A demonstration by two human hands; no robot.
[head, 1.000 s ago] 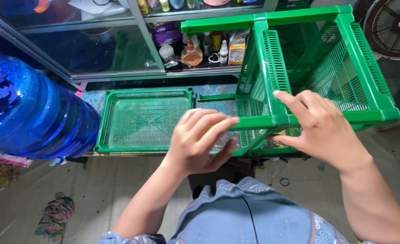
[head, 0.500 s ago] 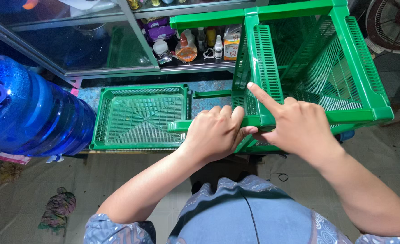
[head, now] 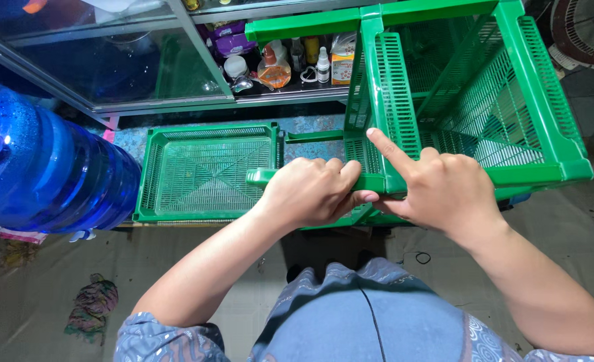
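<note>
I am gripping a green plastic rail [head: 310, 175] with my left hand [head: 314, 191], fingers curled tight around it, at the near lower corner of the green slatted rack frame [head: 485, 100]. My right hand [head: 438, 191] is bracing the corner post, index finger extended along the slats and the other fingers wrapped under the frame's bottom bar. Judgement: the rail is being seated into the post, so the next move calls for a firm push along the rail's line while the right hand is holding the frame square. A loose green mesh tray [head: 206, 171] is lying flat on the floor, just left of the joint. The blue water jug [head: 49, 174] is crowding the far left; the glass cabinet [head: 129, 67] is closing off the back. Free floor is lying toward me and to the right.
</note>
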